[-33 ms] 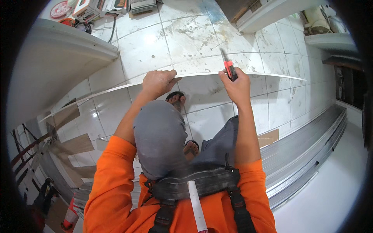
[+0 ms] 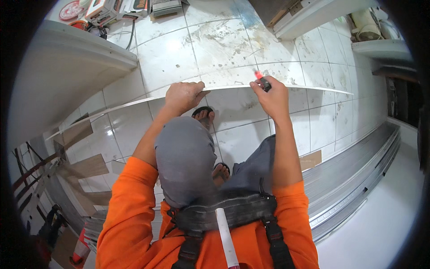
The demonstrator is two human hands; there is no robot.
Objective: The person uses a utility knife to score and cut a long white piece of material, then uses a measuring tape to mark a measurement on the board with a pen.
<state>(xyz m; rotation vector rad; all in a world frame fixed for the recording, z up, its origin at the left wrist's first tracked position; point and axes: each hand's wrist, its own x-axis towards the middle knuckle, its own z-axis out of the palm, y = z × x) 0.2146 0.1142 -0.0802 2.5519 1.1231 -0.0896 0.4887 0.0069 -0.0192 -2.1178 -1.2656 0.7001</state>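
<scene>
A long, thin white strip [image 2: 233, 86] spans the view from left to right in front of me, bowed in this lens. My left hand [image 2: 184, 96] is closed on it left of the middle, fingers curled over its edge. My right hand [image 2: 274, 98] grips a red and black utility knife [image 2: 264, 82], thumb and fingers close against the strip. The red tip of the knife points away from me; no long blade shows beyond it, and the tip is slightly blurred. My bent knee in grey trousers [image 2: 183, 157] is below the strip.
Grey metal profiles [image 2: 354, 166] lie stacked at the right, with a cardboard piece [image 2: 310, 160] beside them. White wall ends [image 2: 89, 62] jut in at the left and upper right. Boxes [image 2: 102, 11] stand at the far left; brown boards [image 2: 85, 169] lie at the left on white tiles.
The long knife blade that stuck out beyond the red tip no longer shows. My right hand has tilted the knife slightly; the left hand and strip have hardly moved.
</scene>
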